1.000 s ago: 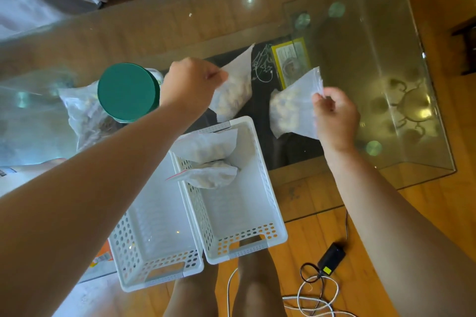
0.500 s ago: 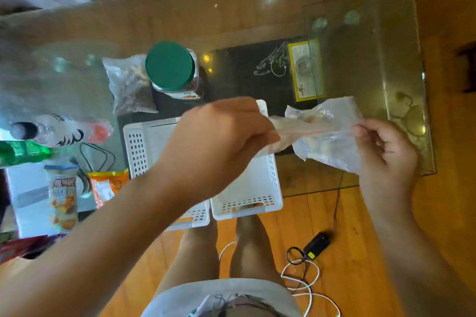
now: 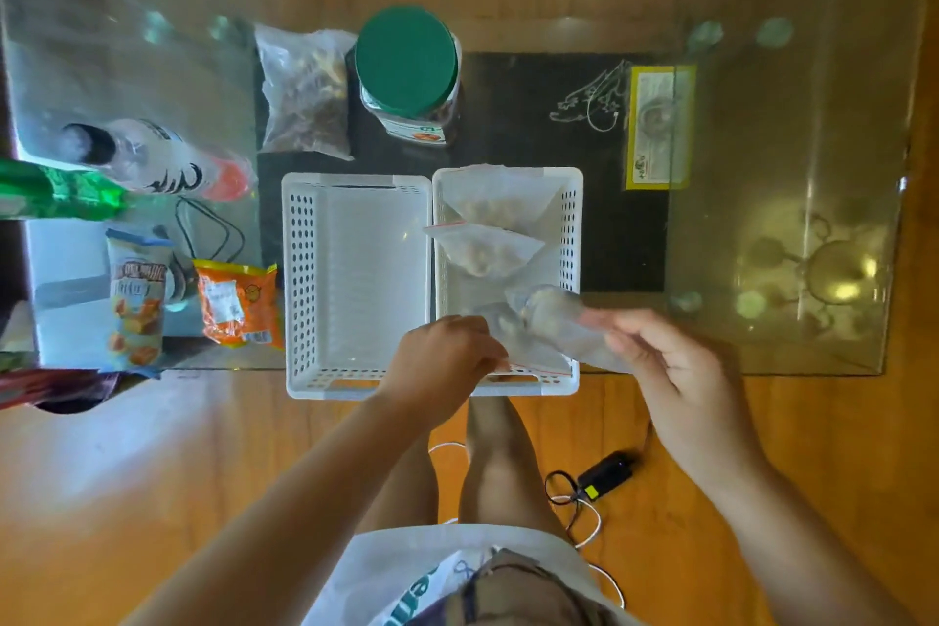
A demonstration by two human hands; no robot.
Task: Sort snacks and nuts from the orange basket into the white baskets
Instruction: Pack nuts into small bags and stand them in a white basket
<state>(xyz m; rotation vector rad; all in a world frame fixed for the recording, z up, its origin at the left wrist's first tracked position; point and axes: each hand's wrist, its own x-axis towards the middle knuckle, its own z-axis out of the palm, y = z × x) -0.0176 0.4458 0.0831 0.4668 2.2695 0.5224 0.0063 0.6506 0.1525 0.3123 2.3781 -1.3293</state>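
Two white baskets stand side by side at the near edge of the glass table. The left white basket (image 3: 355,269) holds nothing. The right white basket (image 3: 571,229) has two clear bags of pale nuts (image 3: 500,203) at its far end. My left hand (image 3: 447,361) pinches a clear zip bag (image 3: 508,346) low over this basket's near end. My right hand (image 3: 665,361) grips a second clear bag of nuts (image 3: 554,315) just above it. No orange basket is in view.
Behind the baskets stand a green-lidded jar (image 3: 406,61) and a bag of brown nuts (image 3: 307,97). At the left lie an orange snack packet (image 3: 239,302), a blue snack packet (image 3: 137,300) and bottles (image 3: 152,158). A charger with cable (image 3: 604,470) lies on the floor.
Both hands have drawn their clear bags back from the far table and lowered them to the near end of the right white basket. My head has tilted down and to the left.
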